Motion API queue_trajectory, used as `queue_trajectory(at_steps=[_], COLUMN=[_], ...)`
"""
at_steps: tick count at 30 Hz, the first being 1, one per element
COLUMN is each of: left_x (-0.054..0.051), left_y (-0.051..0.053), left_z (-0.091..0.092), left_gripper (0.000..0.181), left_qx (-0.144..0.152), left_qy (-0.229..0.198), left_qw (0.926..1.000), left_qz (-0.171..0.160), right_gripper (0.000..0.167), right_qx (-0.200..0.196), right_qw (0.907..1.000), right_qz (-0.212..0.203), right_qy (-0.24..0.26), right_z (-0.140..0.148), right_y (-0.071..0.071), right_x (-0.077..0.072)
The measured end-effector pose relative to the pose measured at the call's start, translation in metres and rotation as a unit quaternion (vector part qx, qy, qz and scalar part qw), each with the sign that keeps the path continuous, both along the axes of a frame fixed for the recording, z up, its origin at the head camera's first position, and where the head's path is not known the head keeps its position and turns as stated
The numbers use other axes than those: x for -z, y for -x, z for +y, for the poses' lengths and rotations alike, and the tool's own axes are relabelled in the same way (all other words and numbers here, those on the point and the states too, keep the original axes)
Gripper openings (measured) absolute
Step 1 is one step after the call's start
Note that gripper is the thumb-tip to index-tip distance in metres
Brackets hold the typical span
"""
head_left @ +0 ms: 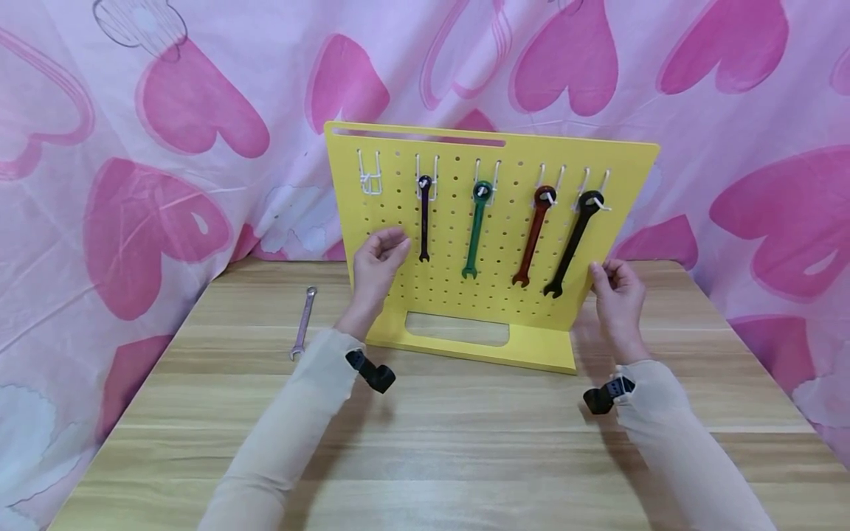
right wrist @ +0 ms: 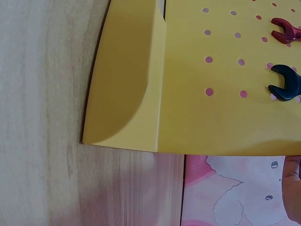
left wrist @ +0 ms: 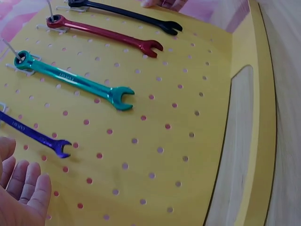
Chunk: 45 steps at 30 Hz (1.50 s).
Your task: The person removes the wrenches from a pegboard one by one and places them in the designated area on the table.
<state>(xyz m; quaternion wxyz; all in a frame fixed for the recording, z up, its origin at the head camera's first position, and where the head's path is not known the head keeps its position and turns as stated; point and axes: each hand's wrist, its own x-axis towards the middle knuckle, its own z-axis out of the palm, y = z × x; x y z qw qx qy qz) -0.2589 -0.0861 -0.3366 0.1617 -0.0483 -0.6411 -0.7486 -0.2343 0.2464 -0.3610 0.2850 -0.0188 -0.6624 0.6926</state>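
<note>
A yellow pegboard (head_left: 432, 287) stands upright on the table. On its white hooks hang a dark purple wrench (head_left: 425, 221), a green wrench (head_left: 476, 232), a red wrench (head_left: 533, 240) and a black wrench (head_left: 571, 247), open ends down. The leftmost hook (head_left: 372, 184) bears no wrench. My left hand (head_left: 380, 265) is in front of the board's left part, near the purple wrench, fingers loosely bent and holding nothing. At the right edge, my right hand (head_left: 619, 295) pinches the board; its fingers are partly hidden. The right wrist view catches only a bit of that hand (right wrist: 292, 190).
A pale purple combination wrench (head_left: 303, 324) lies on the wooden table (head_left: 451, 442), left of the pegboard. Behind the table hangs a pink heart-patterned cloth (head_left: 199, 96). The board's foot (head_left: 544, 352) reaches toward me and has a long cut-out.
</note>
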Motion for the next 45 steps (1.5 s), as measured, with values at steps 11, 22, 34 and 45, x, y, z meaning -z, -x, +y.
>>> queue_trajectory(at_steps=[11,22,34,45], left_x=[-0.008,-0.01,-0.011,-0.012], left_y=[0.007,0.011,0.012,0.011], left_z=[0.016,0.024,0.028,0.027], left_gripper=[0.029,0.03,0.026,0.026], left_qx=[-0.003,-0.003,-0.006,0.017], left_qy=[-0.003,-0.004,0.001,-0.009], left_qw=[1.0,1.0,0.9999,0.9996], left_qz=[0.003,-0.003,-0.014,-0.019], right_gripper=[0.007,0.008,0.009,0.009], right_qx=[0.0,0.0,-0.004,0.0], right_qw=[1.0,1.0,0.9999,0.9999], right_qz=[0.001,0.005,0.01,0.01], right_qy=[0.002,0.003,0.005,0.007], right_z=[0.0,0.0,0.0,0.0], right_y=[-0.001,0.0,0.0,0.001], right_x=[0.002,0.002,0.002,0.003])
